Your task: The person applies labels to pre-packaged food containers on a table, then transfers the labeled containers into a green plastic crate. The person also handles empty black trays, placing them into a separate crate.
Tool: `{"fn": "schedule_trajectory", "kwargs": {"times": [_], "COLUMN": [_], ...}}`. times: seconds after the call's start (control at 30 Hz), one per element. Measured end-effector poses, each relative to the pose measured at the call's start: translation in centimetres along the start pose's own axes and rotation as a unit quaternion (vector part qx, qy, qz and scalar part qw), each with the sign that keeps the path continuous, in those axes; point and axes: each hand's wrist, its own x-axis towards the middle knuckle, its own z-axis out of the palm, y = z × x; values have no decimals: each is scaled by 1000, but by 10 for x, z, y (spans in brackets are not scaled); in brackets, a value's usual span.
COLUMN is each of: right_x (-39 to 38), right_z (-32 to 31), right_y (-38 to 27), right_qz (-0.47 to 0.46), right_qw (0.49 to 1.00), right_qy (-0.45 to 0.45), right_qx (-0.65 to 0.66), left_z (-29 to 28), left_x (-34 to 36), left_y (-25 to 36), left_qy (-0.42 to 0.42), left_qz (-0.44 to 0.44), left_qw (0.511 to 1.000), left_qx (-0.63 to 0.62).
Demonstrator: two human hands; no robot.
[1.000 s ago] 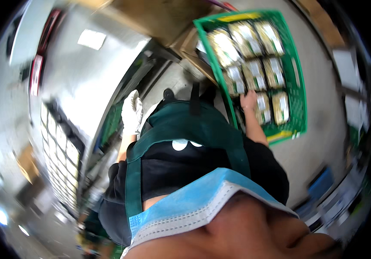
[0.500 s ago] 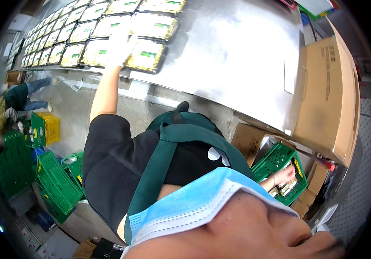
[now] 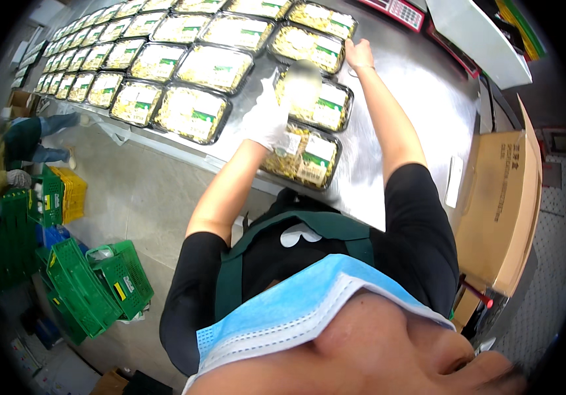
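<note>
In a white glove, my left hand (image 3: pixel 265 124) lies along the left edges of two black food trays, its fingers stretched out and partly blurred. The nearer food tray (image 3: pixel 302 161) sits at the table's front edge; the other tray (image 3: pixel 330 108) is just behind it. Both hold pale yellow-green food under clear film with a white and green label. Bare and with bent fingers, my right hand (image 3: pixel 360 54) grips the right edge of a third tray (image 3: pixel 306 47) farther back. Another tray (image 3: pixel 324 18) touches that one from behind.
Rows of similar packed trays (image 3: pixel 194 112) cover the left of the metal table (image 3: pixel 378 151). A red scale (image 3: pixel 398 12) stands at the back right, a cardboard box (image 3: pixel 497 204) at the right. Green crates (image 3: pixel 82 283) stand on the floor at left, near another person (image 3: pixel 26 145).
My right hand has come up from a green crate at the lower right to the trays on the table. My left hand has moved right, and a new column of trays now stands there.
</note>
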Motion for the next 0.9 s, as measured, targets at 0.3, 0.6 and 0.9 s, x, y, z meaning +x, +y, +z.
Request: {"fn": "schedule_trajectory", "kwargs": {"times": [0.3, 0.6, 0.9], "right_x": [7, -192, -459], "right_z": [20, -216, -240], "right_y": [15, 92, 30], "right_qz": [148, -23, 242], "right_qw": [987, 993, 906], "right_qy": [-31, 116, 333], "right_qx": [47, -6, -96], "left_z": [2, -21, -21], "left_x": [6, -14, 24], "left_y": [-27, -31, -23], "left_qy": [-68, -84, 25], "left_qz": [-1, 61, 426], "left_qw": [995, 903, 821], "left_qx": [-68, -416, -378]}}
